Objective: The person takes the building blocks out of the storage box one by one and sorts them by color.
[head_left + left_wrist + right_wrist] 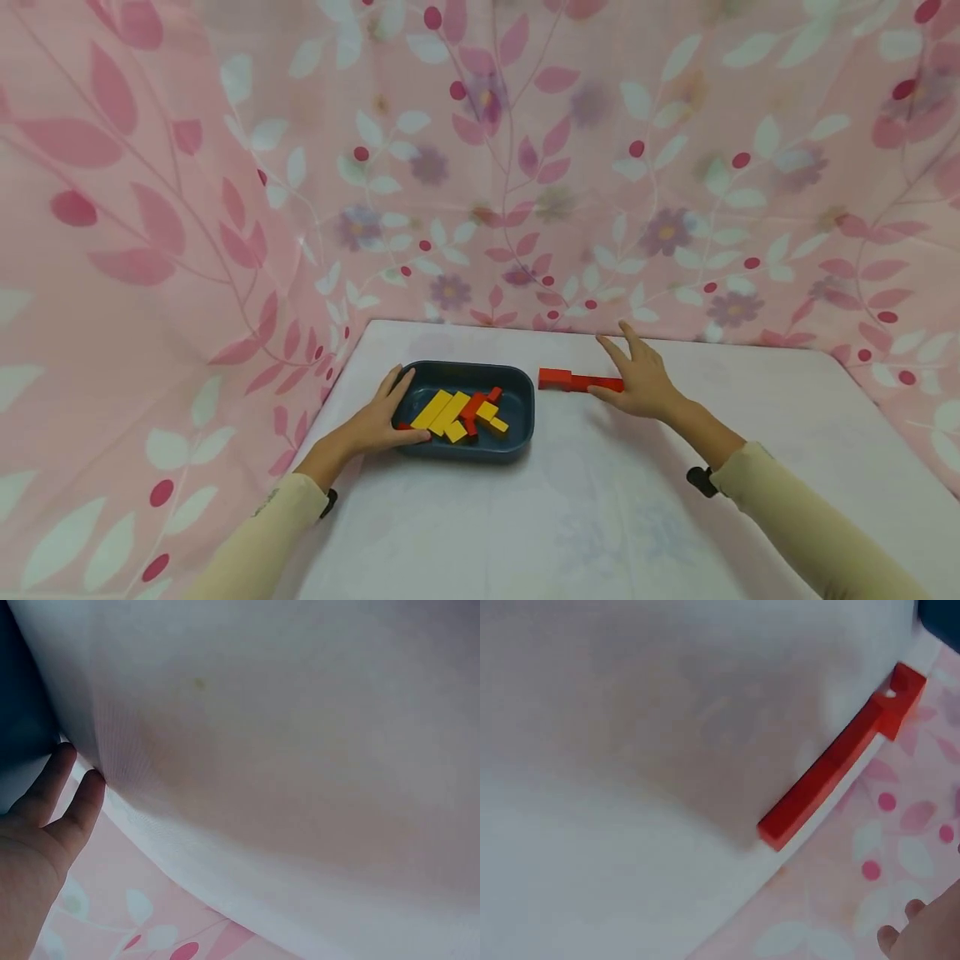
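A dark blue tray [517, 450] holds several yellow blocks [442, 412] and red blocks [474, 407]. At its left end my left hand [375, 421] holds the tray, thumb over the near rim and fingers at the far corner. In the left wrist view, two fingers [81, 806] reach the dark wall of the tray [22, 690]. Right of the tray lies a row of red blocks [573, 381], with a notched block [901, 694] at the end nearer the tray. My right hand [643, 383] hovers over the row's other end, fingers spread, gripping nothing.
Beneath everything is a table with a pale cloth [555, 517]. Behind and to the left hangs a pink curtain [510, 167] with a leaf pattern, close to the table's far edge. Each wrist wears a small black device [702, 481].
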The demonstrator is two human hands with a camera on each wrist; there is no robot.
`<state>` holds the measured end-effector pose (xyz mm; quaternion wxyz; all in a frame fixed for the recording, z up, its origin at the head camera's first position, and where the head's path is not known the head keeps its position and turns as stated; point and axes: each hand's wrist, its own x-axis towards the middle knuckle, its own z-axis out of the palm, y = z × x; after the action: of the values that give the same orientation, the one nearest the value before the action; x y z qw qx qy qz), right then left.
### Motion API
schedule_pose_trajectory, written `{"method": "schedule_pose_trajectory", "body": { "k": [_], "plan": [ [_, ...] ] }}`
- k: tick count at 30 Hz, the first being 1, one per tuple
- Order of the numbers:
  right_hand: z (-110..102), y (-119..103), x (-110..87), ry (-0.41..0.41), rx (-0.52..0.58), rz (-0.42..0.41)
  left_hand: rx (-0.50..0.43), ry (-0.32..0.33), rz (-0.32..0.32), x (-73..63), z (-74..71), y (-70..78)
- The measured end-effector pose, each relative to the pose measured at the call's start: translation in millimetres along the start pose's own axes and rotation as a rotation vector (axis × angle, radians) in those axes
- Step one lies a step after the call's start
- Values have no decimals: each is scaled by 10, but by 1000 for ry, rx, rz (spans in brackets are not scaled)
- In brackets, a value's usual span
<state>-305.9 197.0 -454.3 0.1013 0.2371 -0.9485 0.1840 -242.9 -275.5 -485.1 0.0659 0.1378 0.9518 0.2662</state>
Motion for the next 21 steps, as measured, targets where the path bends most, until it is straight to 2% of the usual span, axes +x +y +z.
{"method": "schedule_pose_trajectory", "body": {
  "k": [3,7,13,17,21],
  "plan": [
    [2,-111,12,-26,-18,-48,0,3,-2,-10,7,-2],
    [1,-227,36,-37,-15,-69,-8,14,6,-13,24,-2],
    [12,-389,85,-46,-4,-109,-8,-4,0,-27,55,-4],
    [6,-571,156,-47,38,-149,-19,9,1,-30,27,11],
    [38,-770,226,-89,98,-158,-13,10,-1,-27,16,20]
  ]
}}
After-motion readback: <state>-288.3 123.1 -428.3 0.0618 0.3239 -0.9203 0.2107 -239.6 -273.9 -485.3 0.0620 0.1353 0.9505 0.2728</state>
